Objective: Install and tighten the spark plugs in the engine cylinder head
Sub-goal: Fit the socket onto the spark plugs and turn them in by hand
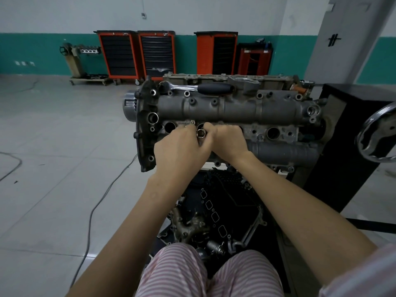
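A grey cast-metal engine cylinder head [235, 108] is carried on a black stand [347, 133], with a row of dark round plug wells along its near side. Over the second well from the left end, a small shiny metal socket tool [201, 133] is held upright. The left hand [182, 151] is curled round it from the left, and the right hand [227, 142] is pinched onto it from the right, so both grips are clamped on the tool. Whether a spark plug is seated under it cannot be told. The leftmost well [169, 127] and a further well [272, 133] toward the right end appear open. A chrome ratchet wrench with a black handle [199, 87] is laid along the far edge of the head. The tool is judged stiff, light and smooth, likely slippery; it is best taken by its upper rim and kept vertical, since a plug's threads are easily crossed.
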Demonstrator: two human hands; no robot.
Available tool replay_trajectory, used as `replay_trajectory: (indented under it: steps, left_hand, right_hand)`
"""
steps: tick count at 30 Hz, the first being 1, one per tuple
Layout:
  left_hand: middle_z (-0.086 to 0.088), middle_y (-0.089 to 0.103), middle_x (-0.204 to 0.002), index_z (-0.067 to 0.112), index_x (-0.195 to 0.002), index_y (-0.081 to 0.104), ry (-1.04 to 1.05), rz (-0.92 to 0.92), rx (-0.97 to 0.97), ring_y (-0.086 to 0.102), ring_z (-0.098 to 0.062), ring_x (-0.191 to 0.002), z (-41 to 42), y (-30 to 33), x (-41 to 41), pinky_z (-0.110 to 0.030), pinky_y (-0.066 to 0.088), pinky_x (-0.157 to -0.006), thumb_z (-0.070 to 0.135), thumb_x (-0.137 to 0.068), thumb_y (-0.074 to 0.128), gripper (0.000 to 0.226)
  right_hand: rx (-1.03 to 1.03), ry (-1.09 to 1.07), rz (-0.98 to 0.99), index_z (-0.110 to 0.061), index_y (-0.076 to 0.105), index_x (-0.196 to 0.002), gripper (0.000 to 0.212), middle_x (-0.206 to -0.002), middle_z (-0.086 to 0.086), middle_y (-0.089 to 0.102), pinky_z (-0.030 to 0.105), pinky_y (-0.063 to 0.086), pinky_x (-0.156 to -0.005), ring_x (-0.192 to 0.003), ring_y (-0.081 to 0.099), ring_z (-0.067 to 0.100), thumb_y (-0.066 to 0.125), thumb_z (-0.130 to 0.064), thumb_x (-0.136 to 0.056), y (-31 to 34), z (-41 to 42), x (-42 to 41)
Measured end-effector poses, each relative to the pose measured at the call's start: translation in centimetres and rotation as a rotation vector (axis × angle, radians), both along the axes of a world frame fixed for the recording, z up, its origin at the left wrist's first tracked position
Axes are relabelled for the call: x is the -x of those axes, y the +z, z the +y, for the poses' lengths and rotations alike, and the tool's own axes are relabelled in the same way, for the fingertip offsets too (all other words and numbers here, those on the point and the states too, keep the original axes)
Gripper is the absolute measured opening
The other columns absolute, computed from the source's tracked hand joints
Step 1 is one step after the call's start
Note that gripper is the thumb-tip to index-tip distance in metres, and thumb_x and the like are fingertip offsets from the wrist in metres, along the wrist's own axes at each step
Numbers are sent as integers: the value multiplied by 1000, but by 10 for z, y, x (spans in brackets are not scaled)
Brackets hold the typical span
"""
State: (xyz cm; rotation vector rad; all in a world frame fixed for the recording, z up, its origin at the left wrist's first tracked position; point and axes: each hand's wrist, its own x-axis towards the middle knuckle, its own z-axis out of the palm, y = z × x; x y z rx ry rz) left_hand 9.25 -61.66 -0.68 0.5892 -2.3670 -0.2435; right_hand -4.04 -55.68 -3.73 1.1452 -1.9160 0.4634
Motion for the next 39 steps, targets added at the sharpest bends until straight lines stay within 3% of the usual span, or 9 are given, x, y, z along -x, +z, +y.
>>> replay_trajectory:
  steps: [4,9,13,17,19,22,26,29,39]
  left_hand:
    - [6,45,-71,17,-70,44,18,40,44,45,-16,-63,0,-1,0,-24,17,-45,49,-94,39,40]
    - [4,43,-86,22,-87,33,-61,68,53,40,-16,-63,-4,-1,-6,-24,19,-44,35,-88,51,22]
    - [5,46,-83,18,-88,38,-59,39,18,45,-18,-66,-1,-1,-4,-26,22,-47,48,-90,44,31]
    - [6,46,-63,17,-72,45,3,55,13,45,-18,-61,-1,4,0,-25,19,-45,54,-93,37,43]
    - [3,47,-63,18,-68,45,42,55,81,46,-19,-61,-3,8,0,-25,17,-44,49,-94,38,41]
    - [5,44,-67,17,-73,41,38,27,136,42,-16,-63,-4,10,0,-26,14,-44,43,-92,44,32]
    - [5,40,-70,16,-78,38,28,6,157,39,-16,-65,-7,11,-2,-27,14,-44,41,-91,49,30]
    - [4,43,-75,16,-80,38,6,19,158,39,-16,-67,-6,14,-2,-26,15,-44,40,-90,51,29]
    - [-1,52,-70,12,-74,56,46,-34,20,49,-20,-65,-1,7,2,-24,19,-45,47,-96,33,47]
  right_hand:
    - [48,57,-43,-5,56,-59,34,-43,9,54,23,33,-35,-34,51,27,36,-27,-75,2,0,-3]
    - [-159,-97,-133,-6,53,-89,27,-74,14,65,32,28,-51,-67,61,35,48,-32,-87,-1,-2,6]
    - [-96,-38,-124,-3,58,-77,19,-61,15,63,31,31,-48,-54,60,36,59,-22,-82,-2,-3,4]
    - [4,-44,0,-7,59,-56,23,-41,6,55,20,34,-35,-32,52,25,56,-21,-75,1,0,0]
    - [38,-15,10,-10,60,-54,23,-40,4,54,19,34,-34,-32,52,23,60,-22,-73,2,-1,-2]
    - [40,-3,-39,-8,57,-56,32,-40,6,53,19,30,-36,-31,51,25,42,-28,-75,1,-2,-3]
    - [-59,-34,-121,-1,55,-73,22,-52,15,59,25,26,-45,-44,56,32,56,-23,-78,1,-2,1]
    - [-58,-7,-90,-2,55,-64,19,-44,11,54,22,28,-40,-34,51,28,72,-11,-68,2,-1,-1]
    - [43,45,39,-8,58,-56,25,-40,5,53,18,31,-35,-30,49,24,58,-23,-76,-1,0,1]
